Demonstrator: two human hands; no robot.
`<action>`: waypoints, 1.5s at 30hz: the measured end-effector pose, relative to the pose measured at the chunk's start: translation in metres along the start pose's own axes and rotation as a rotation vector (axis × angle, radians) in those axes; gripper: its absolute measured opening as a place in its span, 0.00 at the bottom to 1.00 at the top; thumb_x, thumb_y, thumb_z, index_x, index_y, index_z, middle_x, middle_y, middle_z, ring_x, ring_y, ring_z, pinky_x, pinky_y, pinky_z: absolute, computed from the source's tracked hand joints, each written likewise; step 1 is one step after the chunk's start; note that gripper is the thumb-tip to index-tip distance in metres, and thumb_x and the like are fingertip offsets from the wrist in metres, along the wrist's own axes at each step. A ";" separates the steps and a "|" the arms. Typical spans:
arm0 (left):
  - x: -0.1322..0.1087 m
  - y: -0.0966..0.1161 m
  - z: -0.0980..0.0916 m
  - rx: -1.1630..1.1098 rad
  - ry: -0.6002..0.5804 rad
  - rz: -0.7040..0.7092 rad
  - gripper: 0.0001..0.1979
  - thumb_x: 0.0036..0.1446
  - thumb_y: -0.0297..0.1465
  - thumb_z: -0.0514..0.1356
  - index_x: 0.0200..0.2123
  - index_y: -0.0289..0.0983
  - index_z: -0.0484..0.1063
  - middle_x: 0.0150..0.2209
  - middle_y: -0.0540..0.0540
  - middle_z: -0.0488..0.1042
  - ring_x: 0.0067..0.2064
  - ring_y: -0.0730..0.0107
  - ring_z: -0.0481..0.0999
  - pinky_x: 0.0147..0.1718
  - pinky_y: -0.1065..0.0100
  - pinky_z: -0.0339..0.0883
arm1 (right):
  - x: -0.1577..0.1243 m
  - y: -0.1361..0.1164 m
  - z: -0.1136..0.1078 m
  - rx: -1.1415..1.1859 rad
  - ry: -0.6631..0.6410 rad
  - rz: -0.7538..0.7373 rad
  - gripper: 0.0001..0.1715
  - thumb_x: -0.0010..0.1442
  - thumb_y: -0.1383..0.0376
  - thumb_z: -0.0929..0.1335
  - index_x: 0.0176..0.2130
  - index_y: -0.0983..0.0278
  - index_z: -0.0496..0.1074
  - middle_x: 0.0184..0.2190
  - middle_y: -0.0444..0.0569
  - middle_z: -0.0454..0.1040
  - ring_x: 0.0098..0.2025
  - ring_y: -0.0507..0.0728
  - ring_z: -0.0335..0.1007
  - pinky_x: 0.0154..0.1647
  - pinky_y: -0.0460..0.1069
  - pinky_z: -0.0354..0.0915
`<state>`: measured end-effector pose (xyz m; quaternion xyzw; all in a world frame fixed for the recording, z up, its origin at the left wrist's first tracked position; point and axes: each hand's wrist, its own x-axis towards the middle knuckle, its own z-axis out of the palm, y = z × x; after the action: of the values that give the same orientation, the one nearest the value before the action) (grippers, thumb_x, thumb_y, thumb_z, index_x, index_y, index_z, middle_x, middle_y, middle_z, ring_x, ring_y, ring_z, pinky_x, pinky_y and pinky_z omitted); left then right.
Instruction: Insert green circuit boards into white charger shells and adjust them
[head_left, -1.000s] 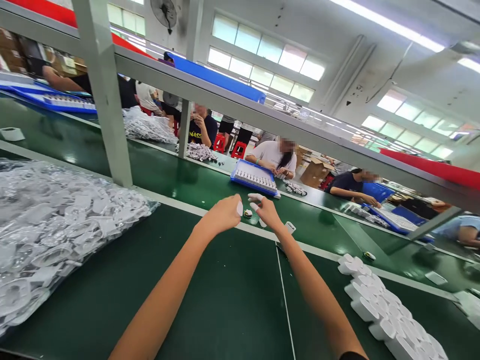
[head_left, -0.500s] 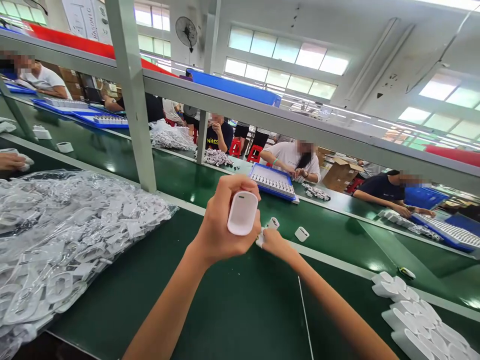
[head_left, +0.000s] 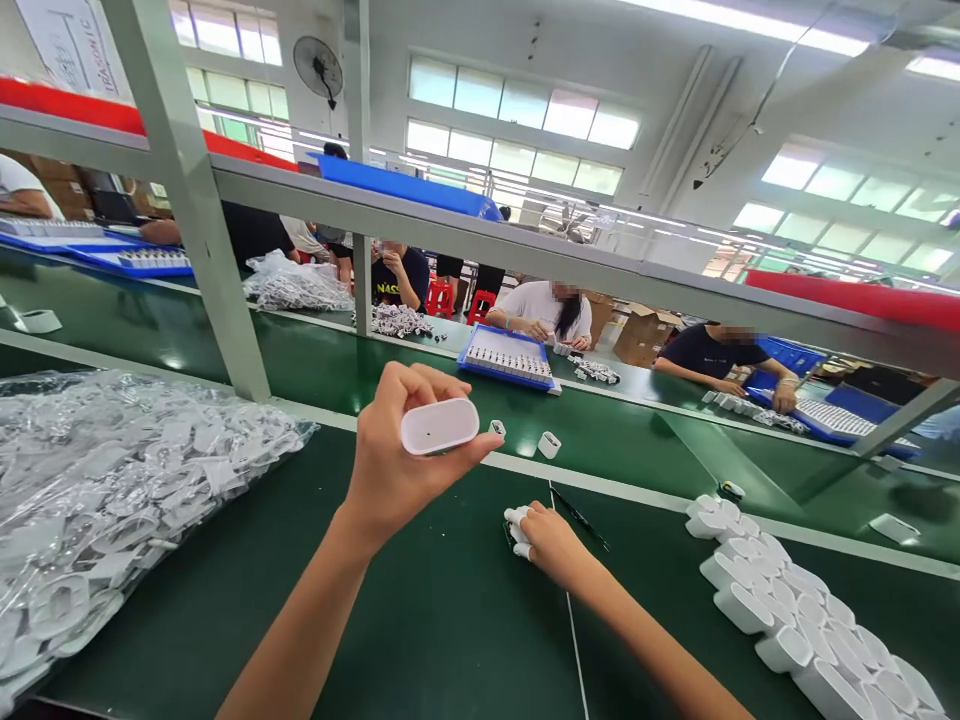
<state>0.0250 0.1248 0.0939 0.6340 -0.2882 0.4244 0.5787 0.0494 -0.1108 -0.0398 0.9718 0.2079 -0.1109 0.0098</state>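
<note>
White plastic shell (head_left: 440,426), held up in the air above the table (head_left: 435,625), oval face turned toward the camera with a tiny dark hole in it. The person's left hand (head_left: 381,475) has its grip clamped on it, thumb along the lower side and fingers curled over and behind.

Handling-wise I'd guess it's light and pretty stiff, thin molded plastic by the look of that raised rim. Probably not fragile as such, but the finish looks smooth, so it could slide a bit in bare fingers, and a hard squeeze might scuff it or flex the wall. I'd take it the same way, across the long side walls, thumb against fingers, keeping fingertips off the oval face.

Right hand (head_left: 546,537) is down at the table with white covers on some fingertips. Those fingers are bunched together over a small dark-edged piece (head_left: 510,537), but most of it is hidden, so I can't tell if the grip is really clamped on it or just touching. If it's electronics, I'd go gently and hold it by the edges. Dark tweezers (head_left: 583,518) lie just beside that hand, and a block of similar white shells (head_left: 780,585) sits off to the right
</note>
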 end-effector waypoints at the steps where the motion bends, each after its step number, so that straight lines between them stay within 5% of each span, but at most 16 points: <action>1: -0.001 0.001 0.003 -0.001 0.006 -0.061 0.23 0.49 0.30 0.71 0.33 0.42 0.55 0.35 0.51 0.74 0.41 0.65 0.79 0.39 0.65 0.73 | 0.001 0.001 0.001 0.020 0.012 -0.005 0.14 0.64 0.69 0.70 0.51 0.66 0.71 0.45 0.50 0.74 0.52 0.62 0.70 0.53 0.61 0.68; 5: -0.006 0.001 0.010 0.009 -0.075 -0.280 0.18 0.56 0.32 0.65 0.42 0.43 0.57 0.38 0.49 0.75 0.41 0.66 0.78 0.35 0.68 0.72 | 0.004 0.000 0.010 0.132 0.084 0.003 0.15 0.63 0.65 0.71 0.49 0.67 0.71 0.45 0.50 0.74 0.50 0.61 0.71 0.52 0.60 0.68; 11: -0.017 0.002 0.013 0.119 -0.483 -0.308 0.22 0.66 0.36 0.52 0.61 0.42 0.51 0.54 0.38 0.67 0.49 0.61 0.75 0.47 0.60 0.73 | 0.011 0.004 0.017 0.502 0.209 -0.018 0.11 0.65 0.60 0.70 0.41 0.67 0.73 0.36 0.47 0.75 0.41 0.58 0.74 0.47 0.58 0.70; 15: -0.027 0.005 0.019 0.148 -0.551 -0.117 0.26 0.66 0.31 0.53 0.65 0.44 0.48 0.60 0.36 0.62 0.57 0.56 0.71 0.52 0.57 0.72 | 0.002 0.023 -0.014 0.910 0.368 -0.153 0.23 0.66 0.49 0.65 0.42 0.67 0.73 0.32 0.49 0.77 0.32 0.56 0.76 0.37 0.54 0.74; 18: -0.036 0.007 0.029 0.067 -0.490 -0.098 0.26 0.63 0.28 0.57 0.62 0.47 0.54 0.58 0.39 0.65 0.56 0.59 0.72 0.52 0.61 0.73 | -0.023 0.024 -0.049 1.147 0.633 -0.242 0.30 0.63 0.43 0.64 0.51 0.64 0.69 0.44 0.55 0.78 0.45 0.61 0.76 0.46 0.58 0.73; 22: -0.046 0.012 0.040 -0.038 -0.451 -0.126 0.26 0.58 0.26 0.62 0.58 0.47 0.61 0.56 0.43 0.66 0.60 0.64 0.69 0.55 0.68 0.71 | -0.068 -0.007 -0.085 1.326 0.993 -0.418 0.26 0.61 0.45 0.69 0.55 0.50 0.66 0.57 0.45 0.71 0.58 0.60 0.68 0.60 0.58 0.65; 25: -0.050 0.014 0.041 -0.056 -0.480 -0.116 0.28 0.57 0.24 0.63 0.59 0.46 0.60 0.56 0.43 0.65 0.60 0.66 0.68 0.56 0.70 0.70 | -0.093 -0.035 -0.095 1.231 1.246 -0.634 0.18 0.63 0.57 0.71 0.53 0.51 0.70 0.54 0.46 0.72 0.57 0.60 0.69 0.60 0.58 0.67; 31: -0.052 0.015 0.040 -0.058 -0.547 -0.004 0.31 0.56 0.18 0.61 0.60 0.43 0.59 0.56 0.41 0.64 0.63 0.61 0.66 0.59 0.67 0.68 | -0.105 -0.046 -0.097 0.715 1.300 -0.784 0.14 0.68 0.60 0.66 0.51 0.64 0.69 0.45 0.51 0.74 0.52 0.56 0.71 0.61 0.50 0.65; 45: -0.050 0.023 0.041 -0.044 -0.496 0.084 0.34 0.51 0.18 0.62 0.61 0.40 0.60 0.57 0.40 0.65 0.62 0.60 0.66 0.60 0.64 0.66 | -0.089 -0.054 -0.089 0.640 1.336 -0.690 0.14 0.68 0.58 0.66 0.50 0.61 0.69 0.47 0.53 0.74 0.55 0.60 0.68 0.61 0.56 0.67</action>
<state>-0.0097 0.0749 0.0630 0.6936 -0.4565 0.2732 0.4857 -0.0325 -0.0916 0.0678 0.6700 0.4155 0.4410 -0.4290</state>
